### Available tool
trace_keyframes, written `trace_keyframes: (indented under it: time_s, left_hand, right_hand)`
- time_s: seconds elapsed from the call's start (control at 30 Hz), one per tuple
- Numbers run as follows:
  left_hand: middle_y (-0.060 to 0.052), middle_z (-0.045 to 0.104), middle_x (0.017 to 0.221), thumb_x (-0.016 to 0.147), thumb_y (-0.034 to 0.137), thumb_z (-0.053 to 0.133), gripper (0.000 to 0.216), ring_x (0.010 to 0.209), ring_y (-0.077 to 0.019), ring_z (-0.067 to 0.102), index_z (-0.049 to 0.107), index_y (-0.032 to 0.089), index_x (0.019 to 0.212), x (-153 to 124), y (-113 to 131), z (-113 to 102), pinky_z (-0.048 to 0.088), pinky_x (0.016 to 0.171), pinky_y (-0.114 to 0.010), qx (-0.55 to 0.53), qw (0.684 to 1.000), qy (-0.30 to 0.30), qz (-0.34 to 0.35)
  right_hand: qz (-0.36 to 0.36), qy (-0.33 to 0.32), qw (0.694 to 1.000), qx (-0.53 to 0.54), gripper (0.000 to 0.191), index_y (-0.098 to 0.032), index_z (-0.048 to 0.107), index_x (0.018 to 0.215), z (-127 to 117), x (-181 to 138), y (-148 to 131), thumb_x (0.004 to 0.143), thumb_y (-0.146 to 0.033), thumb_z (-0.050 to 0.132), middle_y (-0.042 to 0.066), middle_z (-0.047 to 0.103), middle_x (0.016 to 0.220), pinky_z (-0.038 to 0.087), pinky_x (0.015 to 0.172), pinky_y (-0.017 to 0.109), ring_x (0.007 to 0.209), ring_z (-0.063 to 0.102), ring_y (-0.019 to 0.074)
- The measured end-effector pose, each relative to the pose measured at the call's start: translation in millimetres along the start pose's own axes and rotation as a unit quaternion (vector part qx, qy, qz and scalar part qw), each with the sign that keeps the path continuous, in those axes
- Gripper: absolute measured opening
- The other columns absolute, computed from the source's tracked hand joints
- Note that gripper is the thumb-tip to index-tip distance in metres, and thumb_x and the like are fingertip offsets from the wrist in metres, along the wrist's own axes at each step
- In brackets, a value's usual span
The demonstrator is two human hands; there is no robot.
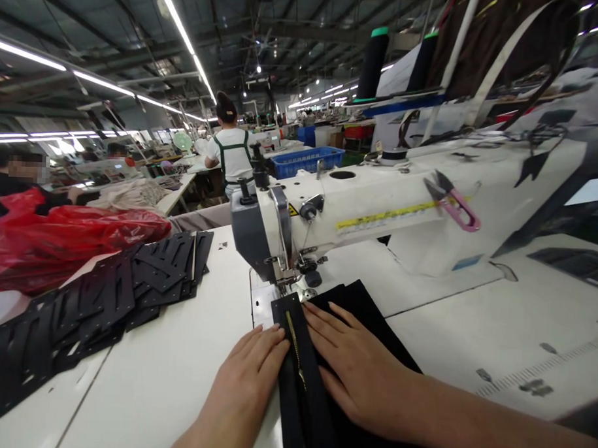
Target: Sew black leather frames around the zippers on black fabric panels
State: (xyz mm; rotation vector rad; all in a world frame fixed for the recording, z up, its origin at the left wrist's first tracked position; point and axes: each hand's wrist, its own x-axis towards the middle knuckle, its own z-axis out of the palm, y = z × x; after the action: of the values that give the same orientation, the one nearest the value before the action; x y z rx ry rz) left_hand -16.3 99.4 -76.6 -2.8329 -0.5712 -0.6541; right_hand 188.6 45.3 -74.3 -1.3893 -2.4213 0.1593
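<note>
A black panel (289, 380) with a gold zipper (295, 345) set in its slot lies on the sewing machine bed, its far end close to the presser foot and needle area. Beneath it and to the right spreads a larger black fabric piece (369, 318). My left hand (254, 373) rests flat along the panel's left edge, fingertips on it. Across the panel's right side and the fabric lies my right hand (353, 356), fingers stretched out and pressing down. The sewing machine (299, 230) stands just beyond both hands.
Left on the table are many overlapping black slotted pieces (105, 295) and a red plastic bag (73, 236). Pink-handled thread snips (459, 207) rest against the machine arm, above a yellow tape measure (382, 217). A blue crate (308, 160) and a person (231, 150) are farther back.
</note>
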Motion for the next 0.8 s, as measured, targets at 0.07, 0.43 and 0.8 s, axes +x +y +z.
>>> trace_keyframes:
  time_s: [0.07, 0.43, 0.8]
  left_hand:
    - [-0.015, 0.056, 0.117, 0.093, 0.013, 0.028, 0.034, 0.112, -0.0217, 0.051, 0.051, 0.012, 0.118, -5.2, -0.6, 2.1, 0.049, 0.09, -0.038, -0.009, 1.0, -0.008, -0.02]
    - [-0.009, 0.052, 0.125, 0.094, 0.022, 0.032, 0.03, 0.12, -0.0215, 0.045, 0.055, 0.019, 0.113, -6.3, -16.4, 17.1, 0.04, 0.1, -0.037, 0.011, 0.999, 0.012, 0.029]
    - [-0.009, 0.055, 0.122, 0.093, 0.027, 0.036, 0.033, 0.113, -0.022, 0.051, 0.05, 0.02, 0.122, 3.3, -19.3, 2.9, 0.047, 0.092, -0.031, 0.024, 0.997, -0.064, 0.039]
  right_hand:
    - [0.004, -0.009, 1.0, 0.012, 0.057, -0.016, 0.023, 0.14, -2.1, -0.6, 0.4, 0.085, -0.018, 0.039, 0.01, 0.027, 0.143, 0.019, 0.108, 0.048, 0.132, 0.022, 0.022]
    - [0.041, -0.009, 0.997, 0.059, 0.052, -0.022, 0.025, 0.139, 1.6, 13.3, 0.7, 0.092, -0.04, 0.035, 0.013, 0.034, 0.139, 0.023, 0.101, 0.054, 0.125, 0.031, 0.0295]
    - [0.03, 0.027, 0.996, 0.083, 0.054, -0.021, 0.028, 0.137, 14.2, 13.4, 8.8, 0.09, -0.045, 0.04, 0.015, 0.035, 0.137, 0.022, 0.1, 0.052, 0.125, 0.03, 0.0302]
